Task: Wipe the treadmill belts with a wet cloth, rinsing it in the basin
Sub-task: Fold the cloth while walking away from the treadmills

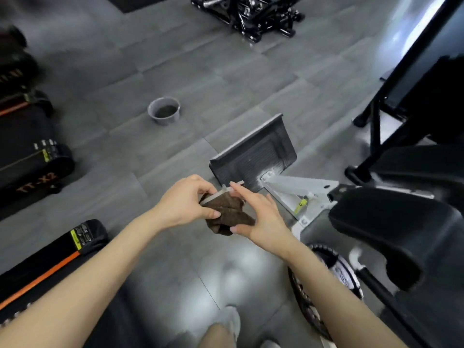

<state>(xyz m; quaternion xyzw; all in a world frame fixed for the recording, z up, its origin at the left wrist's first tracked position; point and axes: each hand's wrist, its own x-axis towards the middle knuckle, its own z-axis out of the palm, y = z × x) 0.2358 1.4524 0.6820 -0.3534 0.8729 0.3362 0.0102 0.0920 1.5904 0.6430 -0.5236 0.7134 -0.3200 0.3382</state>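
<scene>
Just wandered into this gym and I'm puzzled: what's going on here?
A person holds a bunched brown cloth in both hands, the left hand gripping one side and the right hand the other. A grey basin sits on the floor ahead, apart from them. Black treadmills with orange stripes lie to the left, and the cloth touches none of them.

Small grey round basin on grey tiled floor, left of and behind ribbed black footplate. Folded brown cloth between left hand and right hand, before the footplate. Black orange-striped treadmills at far left.
</scene>
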